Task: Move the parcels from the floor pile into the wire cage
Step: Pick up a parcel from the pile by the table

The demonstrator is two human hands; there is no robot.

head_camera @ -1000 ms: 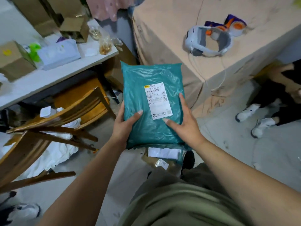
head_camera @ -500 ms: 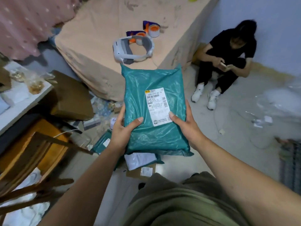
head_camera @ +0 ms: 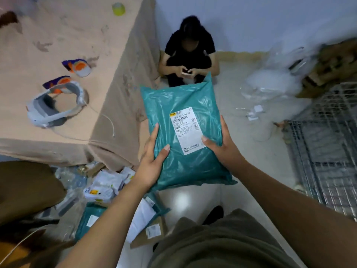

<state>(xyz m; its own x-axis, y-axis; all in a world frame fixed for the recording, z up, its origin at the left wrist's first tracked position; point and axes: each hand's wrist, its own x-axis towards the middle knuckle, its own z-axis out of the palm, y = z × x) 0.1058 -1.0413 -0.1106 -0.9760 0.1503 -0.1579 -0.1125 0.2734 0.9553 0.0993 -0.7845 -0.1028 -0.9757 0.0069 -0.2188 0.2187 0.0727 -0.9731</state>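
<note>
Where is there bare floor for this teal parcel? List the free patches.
Free: the tiles between the teal parcel and the wire cage, and the shiny strip just below the parcel. Crowded: the floor pile at lower left, and the plastic wrap by the wall beyond the cage.

A small parcel-sorting room: parcels [head_camera: 107,187] piled on the floor [head_camera: 245,157], a wire cage [head_camera: 328,163], tape rolls [head_camera: 81,67] on a table [head_camera: 116,89].
</note>
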